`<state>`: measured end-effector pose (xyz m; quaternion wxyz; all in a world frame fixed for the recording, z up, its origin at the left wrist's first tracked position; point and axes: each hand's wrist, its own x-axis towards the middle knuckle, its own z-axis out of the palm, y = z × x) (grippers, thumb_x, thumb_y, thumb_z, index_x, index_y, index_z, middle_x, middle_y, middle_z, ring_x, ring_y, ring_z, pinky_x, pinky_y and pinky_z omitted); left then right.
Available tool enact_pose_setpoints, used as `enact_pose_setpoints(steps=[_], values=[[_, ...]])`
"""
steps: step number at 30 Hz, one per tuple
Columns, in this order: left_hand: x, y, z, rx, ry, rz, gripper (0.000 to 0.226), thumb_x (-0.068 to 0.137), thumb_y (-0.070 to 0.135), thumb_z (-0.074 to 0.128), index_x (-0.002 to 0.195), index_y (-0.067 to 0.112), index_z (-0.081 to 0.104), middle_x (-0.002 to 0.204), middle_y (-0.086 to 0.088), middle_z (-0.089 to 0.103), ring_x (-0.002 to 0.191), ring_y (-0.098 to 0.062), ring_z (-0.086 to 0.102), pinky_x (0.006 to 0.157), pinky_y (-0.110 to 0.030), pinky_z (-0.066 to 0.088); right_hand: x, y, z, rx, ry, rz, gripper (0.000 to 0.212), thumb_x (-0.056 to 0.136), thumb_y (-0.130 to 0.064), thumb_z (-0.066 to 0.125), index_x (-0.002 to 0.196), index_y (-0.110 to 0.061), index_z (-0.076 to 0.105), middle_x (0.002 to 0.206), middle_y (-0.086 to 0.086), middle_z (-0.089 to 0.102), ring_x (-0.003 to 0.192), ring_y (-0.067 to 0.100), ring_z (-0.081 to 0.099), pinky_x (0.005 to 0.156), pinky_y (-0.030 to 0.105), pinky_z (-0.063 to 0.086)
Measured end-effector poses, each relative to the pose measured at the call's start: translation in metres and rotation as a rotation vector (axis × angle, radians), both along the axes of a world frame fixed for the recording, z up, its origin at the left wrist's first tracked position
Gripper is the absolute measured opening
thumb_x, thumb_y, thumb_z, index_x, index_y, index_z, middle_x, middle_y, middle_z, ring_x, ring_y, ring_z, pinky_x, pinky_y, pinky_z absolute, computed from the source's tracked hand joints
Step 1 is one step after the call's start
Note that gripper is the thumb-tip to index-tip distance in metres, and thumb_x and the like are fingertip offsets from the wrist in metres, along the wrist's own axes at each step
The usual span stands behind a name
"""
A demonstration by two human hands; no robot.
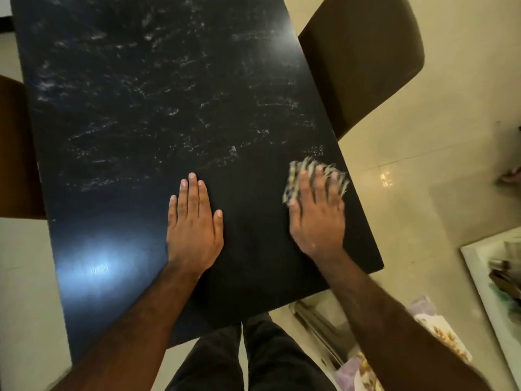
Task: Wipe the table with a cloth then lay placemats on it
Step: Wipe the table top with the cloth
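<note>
Table (141,108) surface gives free passage; right chair (361,57) and left chair (14,150) flank it.

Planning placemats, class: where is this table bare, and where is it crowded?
Bare: far half of the table, between brown chair and olive chair; also the near-left corner beside the left hand. Crowded: near-right edge, where the right hand presses the cloth.

Black table (135,114): far surface carries pale streaks and smears; the near portion is plain dark, with a glare patch at near left. Left hand (194,221) lies flat on the top, fingers straight and together. Right hand (317,213) presses, fingers spread, on a patterned cloth (293,179) near the right edge; both blurred. Brown chair (363,55) stands at the right edge, another chair (14,148) at left. Floral fabric (439,331) lies on the floor, lower right.
</note>
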<state>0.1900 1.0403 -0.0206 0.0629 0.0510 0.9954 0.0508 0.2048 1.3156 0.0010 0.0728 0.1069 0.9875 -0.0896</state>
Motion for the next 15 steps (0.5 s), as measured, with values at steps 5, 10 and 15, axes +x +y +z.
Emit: enact_pose_setpoints(steps=[5,10,15], values=[[0.0,-0.001,-0.008,-0.012,0.058,0.002,0.076,0.116,0.05,0.014,0.177,0.007,0.002,0.187,-0.01,-0.008,0.173,-0.027,-0.004,0.139,-0.054,0.011,-0.075,0.017,0.0,0.033,0.045,-0.159,0.074,0.115,-0.059,0.025,0.18,-0.027,0.011,0.188,0.009,0.005,0.173,0.041,0.002,0.136,0.064,0.02],[0.002,-0.001,-0.007,-0.016,0.052,0.004,0.076,0.116,0.049,0.015,0.177,0.007,0.004,0.187,-0.01,-0.005,0.173,-0.027,-0.002,0.139,-0.055,0.014,-0.081,-0.022,0.003,0.001,0.06,0.004,0.076,0.114,-0.058,0.03,0.18,-0.028,0.009,0.188,0.008,0.003,0.173,0.041,0.001,0.135,0.064,0.022],[0.001,0.0,-0.005,-0.017,0.035,0.009,0.076,0.116,0.051,0.013,0.177,0.007,0.006,0.187,-0.01,-0.005,0.173,-0.027,-0.001,0.138,-0.057,0.017,-0.023,-0.005,0.004,-0.016,0.026,0.085,0.08,0.112,-0.06,0.032,0.18,-0.032,0.001,0.188,0.003,-0.002,0.174,0.037,-0.001,0.133,0.063,0.022]])
